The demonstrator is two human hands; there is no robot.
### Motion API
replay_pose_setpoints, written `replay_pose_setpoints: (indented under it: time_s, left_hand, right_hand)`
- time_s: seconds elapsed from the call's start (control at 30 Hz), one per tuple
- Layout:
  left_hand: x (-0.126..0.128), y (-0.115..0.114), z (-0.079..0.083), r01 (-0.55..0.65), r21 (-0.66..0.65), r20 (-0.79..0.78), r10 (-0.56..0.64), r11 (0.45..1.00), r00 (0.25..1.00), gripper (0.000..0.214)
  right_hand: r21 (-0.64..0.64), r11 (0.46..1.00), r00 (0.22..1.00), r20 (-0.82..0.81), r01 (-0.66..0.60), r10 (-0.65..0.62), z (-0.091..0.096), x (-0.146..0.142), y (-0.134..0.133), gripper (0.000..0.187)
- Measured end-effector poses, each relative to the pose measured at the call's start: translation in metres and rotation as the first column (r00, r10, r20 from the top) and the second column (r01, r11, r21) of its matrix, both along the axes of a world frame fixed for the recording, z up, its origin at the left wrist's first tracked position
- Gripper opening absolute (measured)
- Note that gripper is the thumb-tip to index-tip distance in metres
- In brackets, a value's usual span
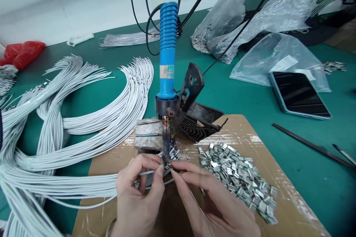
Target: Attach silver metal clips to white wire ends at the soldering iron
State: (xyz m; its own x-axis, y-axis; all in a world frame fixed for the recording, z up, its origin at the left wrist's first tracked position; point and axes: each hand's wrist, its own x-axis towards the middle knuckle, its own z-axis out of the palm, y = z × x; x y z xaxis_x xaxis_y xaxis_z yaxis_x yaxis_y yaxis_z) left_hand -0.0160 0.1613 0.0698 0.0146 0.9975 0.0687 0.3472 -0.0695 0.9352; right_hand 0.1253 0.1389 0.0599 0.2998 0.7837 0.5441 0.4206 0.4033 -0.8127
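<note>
While the blue ribbed-handle soldering iron (168, 52) stands upright in its black metal stand (191, 89), tip down over the brown cardboard sheet (278, 148), both hands meet just below that tip. The left hand (136, 200) enters from the lower edge with its back toward the camera. Its thumb and forefinger are pinched on a thin white insulated wire (147, 172), and the remaining fingers are curled under. The right hand (219, 207) lies lower and flatter, with the forefinger extended toward the iron. Its thumb and forefinger are closed on the end of the same wire, which sits directly at the tip. Whether a metal clip is also held there is too small to tell. A loose pile of small shiny metal clips (239, 177) lies on the cardboard just right of the right hand. Large curved bundles of white wires (83, 126) cover the green table (306, 177) to the left. A dark-screened tablet (299, 94) lies well apart at the right.
</note>
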Motion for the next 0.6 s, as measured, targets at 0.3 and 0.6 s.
replay_pose_setpoints:
  time_s: [0.3, 0.6]
  left_hand:
    - [-0.0015, -0.0023, -0.0001, -0.019, -0.001, 0.051, 0.019, 1.000, 0.999, 0.019]
    - [-0.0051, 0.0006, 0.0017, 0.030, 0.028, -0.033, -0.029, 0.999, 0.999, 0.022]
  right_hand:
    - [0.029, 1.000, 0.998, 0.055, 0.001, -0.002, -0.0022, 0.0037, -0.0013, 0.027]
    - [0.045, 0.999, 0.998, 0.058, -0.011, 0.008, -0.0028, 0.0018, 0.0019, 0.032]
